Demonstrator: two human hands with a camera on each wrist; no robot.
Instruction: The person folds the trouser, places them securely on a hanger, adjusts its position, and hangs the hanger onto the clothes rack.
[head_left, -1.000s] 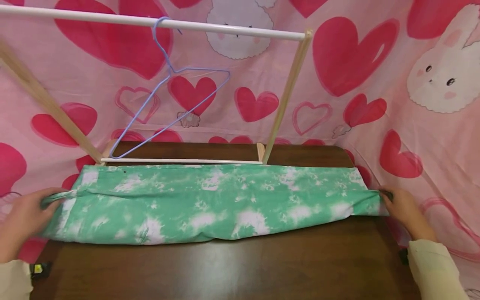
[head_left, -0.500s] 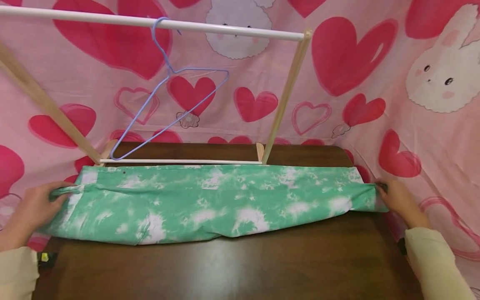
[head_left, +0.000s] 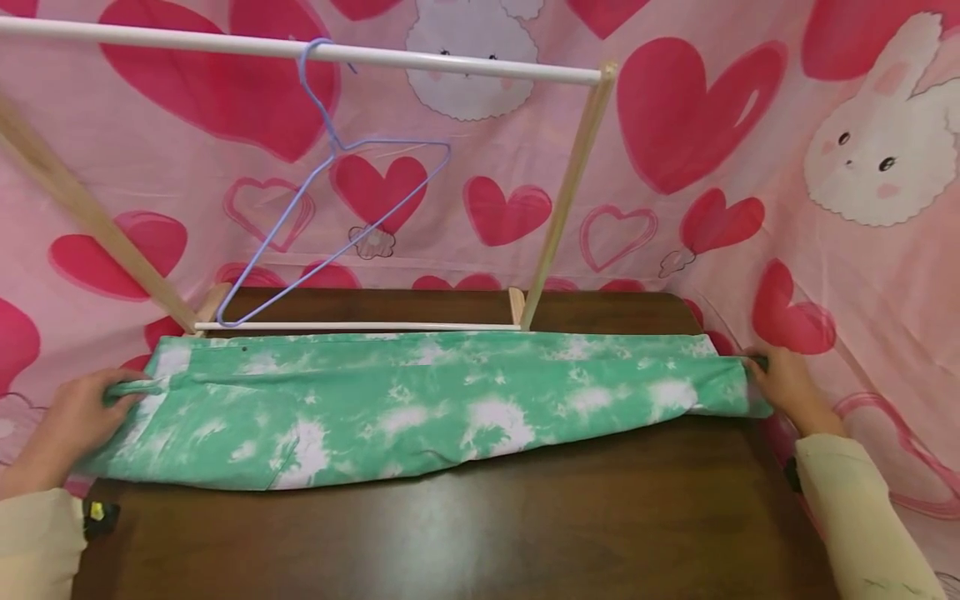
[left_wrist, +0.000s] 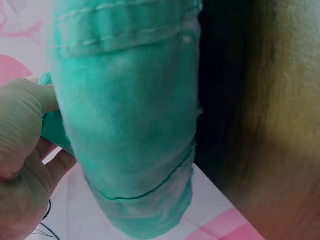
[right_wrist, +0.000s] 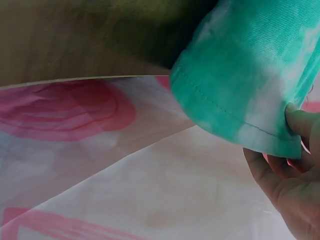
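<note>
A pair of green and white tie-dye trousers (head_left: 450, 408) stretches lengthwise over the table's back half, one layer lying partly over the other. At the waistband end, my left hand (head_left: 78, 421) pinches the cloth between thumb and fingers. My right hand (head_left: 791, 387) holds the leg hem at the opposite end. Up close in the left wrist view, the stitched waistband (left_wrist: 120, 30) bulges in front of the left hand (left_wrist: 25, 150). The right wrist view has the stitched hem (right_wrist: 235, 120) hanging past the table edge, its corner between the thumb and fingers of the right hand (right_wrist: 295, 165).
Behind the trousers stands a rack with a white top rail (head_left: 465, 60) and wooden legs (head_left: 566, 200). From the rail hangs a bare blue hanger (head_left: 281, 221). The brown table (head_left: 450, 533) is backed by a pink heart-print curtain (head_left: 675, 275).
My right hand has moved up and slightly left in the head view, lifting the hem end. The front layer's top fold has shifted toward the back edge. The left hand keeps its grip.
</note>
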